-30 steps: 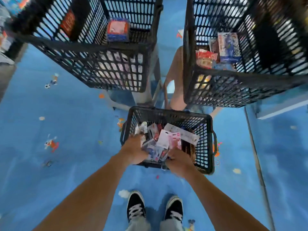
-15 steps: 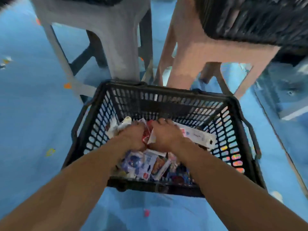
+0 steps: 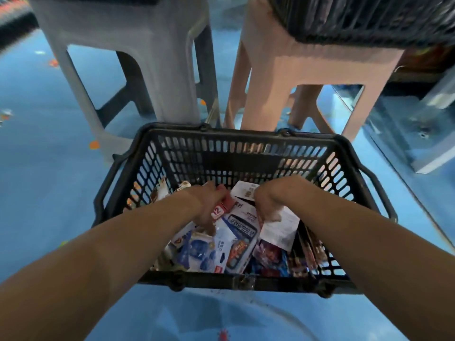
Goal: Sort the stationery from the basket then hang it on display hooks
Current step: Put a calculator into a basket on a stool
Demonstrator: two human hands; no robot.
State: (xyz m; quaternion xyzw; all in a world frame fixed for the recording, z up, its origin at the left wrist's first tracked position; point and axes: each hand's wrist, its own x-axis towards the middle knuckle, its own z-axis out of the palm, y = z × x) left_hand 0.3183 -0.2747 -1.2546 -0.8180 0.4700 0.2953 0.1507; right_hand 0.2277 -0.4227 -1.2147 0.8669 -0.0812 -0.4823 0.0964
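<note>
At bottom centre the black basket [image 3: 241, 283] sits on the blue floor [image 3: 49, 193], full of stationery packets [image 3: 240, 242]. Just above them our left grip [image 3: 206, 205] curls round a red pack marked 12 [image 3: 221, 209], and our right grip [image 3: 268, 200] pinches a white card [image 3: 283, 227]. Half a second ago both met mid-basket; now they have parted, each with its own item, so we judge sorting is under way. Beyond, at the top, stand a grey stool [image 3: 157, 57] and a pink stool [image 3: 307, 67]; no hooks show.

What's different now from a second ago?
The person has bent closer; both hands moved from the near edge of the basket deeper among the packets. The left hand now grips a red pack, the right hand pinches a white card. The basket stays on the blue floor.
</note>
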